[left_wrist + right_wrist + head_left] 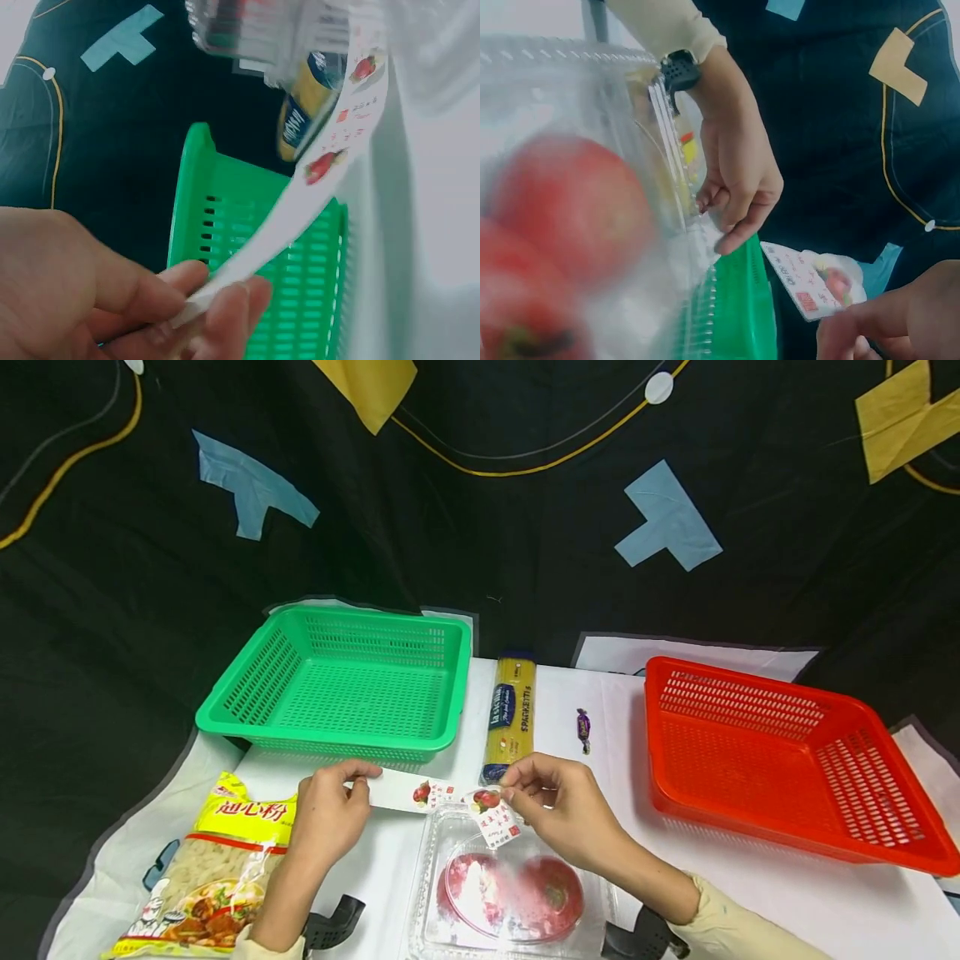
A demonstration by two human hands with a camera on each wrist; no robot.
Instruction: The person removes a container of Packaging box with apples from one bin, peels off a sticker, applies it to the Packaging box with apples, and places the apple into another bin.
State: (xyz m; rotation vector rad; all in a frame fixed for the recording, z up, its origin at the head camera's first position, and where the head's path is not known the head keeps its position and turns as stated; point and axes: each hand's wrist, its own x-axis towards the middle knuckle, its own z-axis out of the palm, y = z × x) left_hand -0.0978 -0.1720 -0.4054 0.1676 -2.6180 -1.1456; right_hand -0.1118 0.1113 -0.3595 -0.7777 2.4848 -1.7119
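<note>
A white paper label strip [401,789] printed with red fruit and red characters stretches between my hands. My left hand [330,814] pinches its plain end between thumb and fingers. With thumb and forefinger, my right hand [570,802] grips a printed label [495,822], which hangs over the far edge of a clear plastic box [423,885]. Inside that closed box lie two round red fruits [555,893], partly hidden by glare. The left wrist view shows the strip [300,206] curving up from the left fingers toward the box.
Behind the hands stand a green basket [352,693] at left and a red basket [742,768] at right. Between them lie a spaghetti pack [512,714] and a purple-wrapped candy [583,731]. A yellow noodle bag [225,860] sits beside the left forearm.
</note>
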